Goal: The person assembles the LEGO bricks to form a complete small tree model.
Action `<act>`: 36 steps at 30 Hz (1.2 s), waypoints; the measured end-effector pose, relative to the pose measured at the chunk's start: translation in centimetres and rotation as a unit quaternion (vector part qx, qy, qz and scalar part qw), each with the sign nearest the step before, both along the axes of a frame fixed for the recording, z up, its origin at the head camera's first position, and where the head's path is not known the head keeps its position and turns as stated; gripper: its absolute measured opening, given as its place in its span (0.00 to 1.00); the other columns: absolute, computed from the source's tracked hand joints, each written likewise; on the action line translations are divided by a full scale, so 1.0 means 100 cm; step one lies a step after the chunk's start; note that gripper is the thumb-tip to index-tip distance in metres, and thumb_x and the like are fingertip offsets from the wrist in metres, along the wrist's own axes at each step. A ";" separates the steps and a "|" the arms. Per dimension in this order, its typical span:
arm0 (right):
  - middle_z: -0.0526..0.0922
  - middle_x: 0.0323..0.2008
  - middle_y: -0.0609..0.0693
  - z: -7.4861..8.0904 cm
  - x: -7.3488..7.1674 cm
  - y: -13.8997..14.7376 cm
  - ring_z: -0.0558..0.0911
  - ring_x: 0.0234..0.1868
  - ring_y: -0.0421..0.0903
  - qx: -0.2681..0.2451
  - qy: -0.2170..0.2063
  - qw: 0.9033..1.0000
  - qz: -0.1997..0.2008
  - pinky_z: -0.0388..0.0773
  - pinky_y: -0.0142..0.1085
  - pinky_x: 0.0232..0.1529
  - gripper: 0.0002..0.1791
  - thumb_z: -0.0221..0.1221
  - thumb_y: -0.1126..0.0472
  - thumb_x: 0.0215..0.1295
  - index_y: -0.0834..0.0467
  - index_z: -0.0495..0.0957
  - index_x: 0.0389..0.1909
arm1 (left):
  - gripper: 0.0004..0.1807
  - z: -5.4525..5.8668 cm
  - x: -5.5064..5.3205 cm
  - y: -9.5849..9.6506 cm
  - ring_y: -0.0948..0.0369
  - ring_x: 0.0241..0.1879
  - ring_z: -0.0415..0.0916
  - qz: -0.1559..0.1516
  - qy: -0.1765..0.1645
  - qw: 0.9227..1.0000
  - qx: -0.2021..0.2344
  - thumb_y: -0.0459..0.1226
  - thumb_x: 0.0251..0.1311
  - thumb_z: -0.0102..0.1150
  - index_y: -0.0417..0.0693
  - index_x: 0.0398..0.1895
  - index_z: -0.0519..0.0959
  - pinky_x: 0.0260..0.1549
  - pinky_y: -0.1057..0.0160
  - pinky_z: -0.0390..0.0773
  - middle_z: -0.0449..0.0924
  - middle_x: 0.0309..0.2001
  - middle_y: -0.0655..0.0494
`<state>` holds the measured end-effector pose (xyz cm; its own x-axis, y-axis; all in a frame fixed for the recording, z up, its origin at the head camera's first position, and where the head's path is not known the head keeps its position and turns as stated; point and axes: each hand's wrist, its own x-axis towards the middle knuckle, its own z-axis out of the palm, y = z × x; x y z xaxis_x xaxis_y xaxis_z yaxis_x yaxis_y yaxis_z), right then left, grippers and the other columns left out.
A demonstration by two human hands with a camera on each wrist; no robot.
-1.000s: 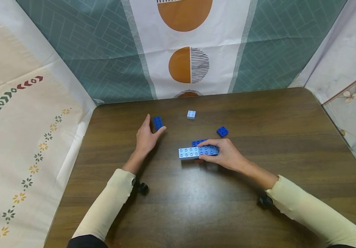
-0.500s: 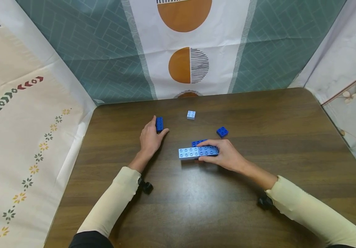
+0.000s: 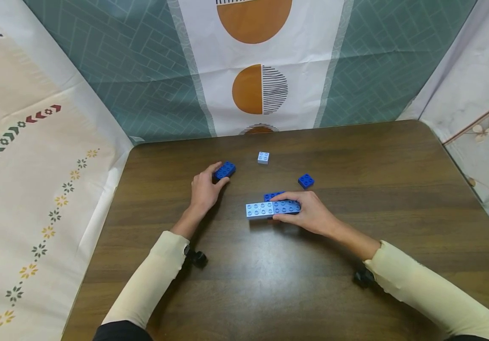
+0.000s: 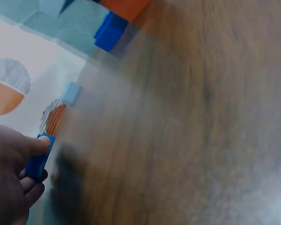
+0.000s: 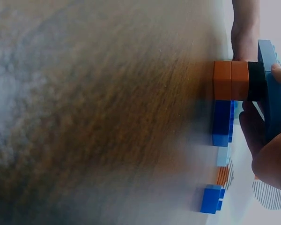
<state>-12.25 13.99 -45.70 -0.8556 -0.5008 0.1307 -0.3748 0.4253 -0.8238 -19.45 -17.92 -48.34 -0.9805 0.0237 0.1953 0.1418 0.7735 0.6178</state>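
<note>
Left hand (image 3: 204,190): pinches dark-blue brick (image 3: 226,170) near bench's (image 3: 380,166) far edge, toward far-left corner | right hand (image 3: 309,211): grips two-brick light-blue bar (image 3: 259,210) topping orange-and-black stack (image 5: 231,80), mid-bench | pale-blue four-stud brick (image 3: 263,158): near far edge

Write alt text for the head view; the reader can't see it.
A person's right grip holds a two-tone blue brick bar over a brown table while their left grip pinches a dark blue brick. Beyond the bar lie a pale blue brick, a small blue brick and a partly hidden brick.
</note>
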 end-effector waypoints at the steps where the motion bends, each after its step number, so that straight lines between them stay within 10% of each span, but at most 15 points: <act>1: 0.87 0.58 0.58 0.000 0.000 0.000 0.83 0.44 0.48 0.001 -0.001 1.000 0.000 0.80 0.38 0.44 0.23 0.78 0.54 0.62 0.51 0.88 0.57 | 0.30 0.002 0.001 0.000 0.42 0.61 0.81 -0.008 0.001 1.000 0.006 0.43 0.68 0.73 0.46 0.71 0.79 0.60 0.39 0.77 0.83 0.63 0.44; 19: 0.88 0.56 0.57 0.001 -0.002 0.000 0.84 0.46 0.48 0.000 -0.004 1.000 0.009 0.81 0.43 0.48 0.22 0.77 0.53 0.64 0.53 0.88 0.57 | 0.24 0.053 0.055 0.026 0.55 0.61 0.82 -0.245 -0.047 0.959 0.132 0.38 0.71 0.70 0.53 0.69 0.82 0.62 0.48 0.80 0.83 0.65 0.52; 27: 0.88 0.55 0.59 -0.001 -0.004 -0.001 0.84 0.48 0.49 0.009 0.018 1.000 0.005 0.80 0.43 0.49 0.24 0.78 0.54 0.63 0.60 0.87 0.57 | 0.24 0.059 0.072 0.040 0.60 0.60 0.82 -0.325 -0.017 0.941 0.092 0.37 0.69 0.72 0.52 0.68 0.83 0.60 0.57 0.81 0.85 0.62 0.55; 36: 0.89 0.51 0.58 -0.002 -0.004 -0.001 0.83 0.40 0.45 -0.005 0.011 1.000 0.006 0.80 0.33 0.41 0.24 0.78 0.58 0.62 0.63 0.86 0.57 | 0.24 0.058 0.079 0.047 0.61 0.60 0.83 -0.342 0.007 0.939 0.048 0.37 0.69 0.72 0.51 0.67 0.83 0.59 0.59 0.82 0.85 0.61 0.54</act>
